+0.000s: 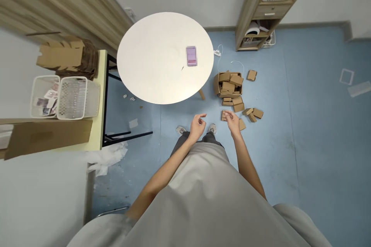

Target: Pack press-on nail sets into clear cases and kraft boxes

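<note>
My left hand [198,126] is held in the air in front of my body, above the floor. Its fingers are loosely bent and apart, and nothing is in them. At about the same height my right hand [232,122] hovers with its fingers half curled, also holding nothing that I can see. Below it on the floor, partly covered by the fingers, lies a small cardboard box [223,115]. The white round table [150,58] stands ahead of both hands. On its right part lies a flat purple item [191,56], blurred out, with a tiny dark object [182,68] beside it.
An open carton [216,86] full of small brown boxes stands on the floor, with several loose boxes [253,114] around it. On the left, a side table [100,96] bears white baskets [72,98] and stacked cardboard [62,56]. A wooden shelf [246,11] stands back right.
</note>
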`<act>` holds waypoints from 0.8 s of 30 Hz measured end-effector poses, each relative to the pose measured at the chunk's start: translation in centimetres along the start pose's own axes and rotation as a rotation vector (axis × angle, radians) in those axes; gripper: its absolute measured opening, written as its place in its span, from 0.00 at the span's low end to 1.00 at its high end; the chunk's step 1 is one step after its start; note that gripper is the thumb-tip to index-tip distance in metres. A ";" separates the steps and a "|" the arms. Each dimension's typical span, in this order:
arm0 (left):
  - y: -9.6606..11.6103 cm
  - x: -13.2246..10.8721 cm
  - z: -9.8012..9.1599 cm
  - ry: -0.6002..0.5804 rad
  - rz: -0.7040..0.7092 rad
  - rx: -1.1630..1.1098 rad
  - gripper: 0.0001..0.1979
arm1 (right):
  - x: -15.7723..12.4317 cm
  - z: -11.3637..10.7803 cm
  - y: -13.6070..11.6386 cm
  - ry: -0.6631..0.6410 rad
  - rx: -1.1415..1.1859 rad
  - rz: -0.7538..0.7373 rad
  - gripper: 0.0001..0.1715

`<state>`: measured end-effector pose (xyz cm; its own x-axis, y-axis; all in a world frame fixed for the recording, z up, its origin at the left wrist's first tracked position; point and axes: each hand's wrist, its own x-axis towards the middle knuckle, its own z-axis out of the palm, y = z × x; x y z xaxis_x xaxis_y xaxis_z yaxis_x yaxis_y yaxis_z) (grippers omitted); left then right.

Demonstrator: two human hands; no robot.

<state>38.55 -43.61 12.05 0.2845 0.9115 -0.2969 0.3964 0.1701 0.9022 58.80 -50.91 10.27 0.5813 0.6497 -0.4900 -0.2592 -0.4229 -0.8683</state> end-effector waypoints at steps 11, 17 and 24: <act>-0.7 6.0 -18.2 0.299 0.114 -0.280 0.23 | -2.9 22.0 -7.9 -0.368 -0.197 -0.229 0.33; -3.4 6.4 -28.8 0.511 0.070 -0.410 0.22 | -6.2 35.1 -9.7 -0.537 -0.224 -0.264 0.30; -7.2 6.4 -37.7 0.700 -0.033 -0.513 0.22 | -9.0 47.1 -10.8 -0.828 -0.380 -0.243 0.28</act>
<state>4.59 -24.92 15.48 -0.3892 0.8953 -0.2166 -0.0955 0.1946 0.9762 20.05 -22.44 20.35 -0.1851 0.9274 -0.3252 0.1512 -0.3001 -0.9419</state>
